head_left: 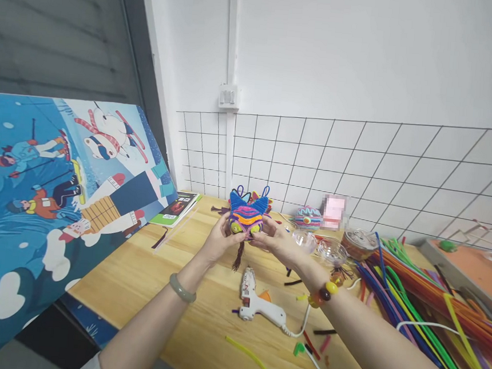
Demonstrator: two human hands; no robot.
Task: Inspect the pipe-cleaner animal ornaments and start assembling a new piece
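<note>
Between my two hands is a colourful pipe-cleaner animal head [247, 217], raised above the table, with blue pointed ears, pink, orange and purple stripes and round yellow-green eyes. My left hand [220, 238] grips its left side, thumb along the lower edge. On the other side my right hand [276, 239] pinches it the same way. A dark brown tassel [238, 256] hangs below the head. Nearer to me on the wooden table lies a white hot glue gun [260, 304], its cord running right.
Bundles of coloured pipe cleaners [424, 315] cover the right side, beside an orange tray [471, 273]. Clear plastic bowls [331, 252] and a striped fuzzy piece [308, 217] stand behind my right hand. A large illustrated board [54, 213] leans at left, near a booklet [177, 208].
</note>
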